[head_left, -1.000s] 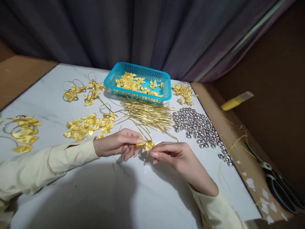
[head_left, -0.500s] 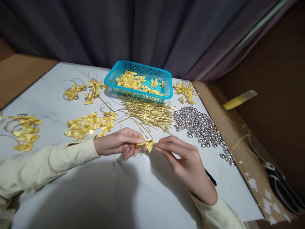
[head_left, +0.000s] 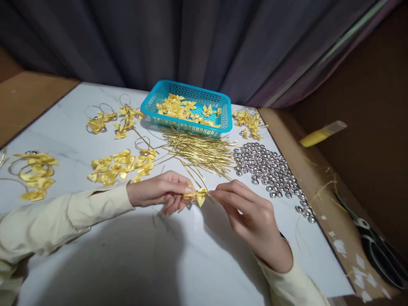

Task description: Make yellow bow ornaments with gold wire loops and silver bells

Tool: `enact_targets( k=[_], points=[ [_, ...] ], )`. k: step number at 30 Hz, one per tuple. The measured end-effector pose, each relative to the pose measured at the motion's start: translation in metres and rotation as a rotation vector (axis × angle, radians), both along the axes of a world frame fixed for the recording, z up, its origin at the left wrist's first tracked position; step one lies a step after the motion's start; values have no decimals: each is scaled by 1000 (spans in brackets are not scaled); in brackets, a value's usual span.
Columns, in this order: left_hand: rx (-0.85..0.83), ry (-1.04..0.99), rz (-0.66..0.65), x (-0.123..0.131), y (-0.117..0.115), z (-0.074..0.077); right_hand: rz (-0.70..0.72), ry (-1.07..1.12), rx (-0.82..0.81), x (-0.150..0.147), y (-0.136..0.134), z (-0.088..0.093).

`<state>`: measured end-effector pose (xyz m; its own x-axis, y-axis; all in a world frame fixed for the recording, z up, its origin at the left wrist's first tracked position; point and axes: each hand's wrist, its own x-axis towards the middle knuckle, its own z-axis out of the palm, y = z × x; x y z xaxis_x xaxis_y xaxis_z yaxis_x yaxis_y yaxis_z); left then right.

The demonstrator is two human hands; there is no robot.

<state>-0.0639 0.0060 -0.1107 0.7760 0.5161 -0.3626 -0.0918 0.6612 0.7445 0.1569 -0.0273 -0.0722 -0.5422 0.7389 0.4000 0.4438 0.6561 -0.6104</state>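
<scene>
Between my two hands is a yellow satin ribbon bow (head_left: pixel 201 194), held above the white table. My left hand (head_left: pixel 164 191) pinches its left side between thumb and fingers. My right hand (head_left: pixel 255 219) is closed in a pinch at the bow's right edge, on what looks like a thin gold wire tie; the fingertips partly cover it. Just beyond my hands lies a pile of gold wire ties (head_left: pixel 200 151). To its right are many small silver bells (head_left: pixel 266 168). Several yellow bows (head_left: pixel 119 163) lie left of the wire pile.
A blue plastic basket (head_left: pixel 188 129) with yellow bows stands at the back. Bows with wire loops and bells (head_left: pixel 98 123) lie at the left, more bows (head_left: pixel 250 123) at the right. Scissors (head_left: pixel 379 250), paper scraps (head_left: pixel 360 272) and a yellow tube (head_left: pixel 323 134) are past the right edge.
My right hand has drawn slightly to the right from the bow, and a thin strand shows at its fingertips. The left hand keeps its grip. The view has shifted slightly.
</scene>
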Motion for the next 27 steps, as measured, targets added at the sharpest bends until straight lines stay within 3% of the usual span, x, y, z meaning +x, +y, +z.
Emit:
enact_targets(
  k=[5, 8, 20, 27],
  points=[
    [-1, -23, -74, -1, 0, -1, 126, -134, 164, 8, 2, -2],
    [10, 1, -135, -1, 0, 2, 139, -88, 134, 8, 1, -3],
    [34, 2, -149, -2, -2, 4, -16, 177, -472, -9, -5, 10],
    [133, 17, -105, -1, -4, 5, -190, 297, -953, -12, -3, 11]
  ],
)
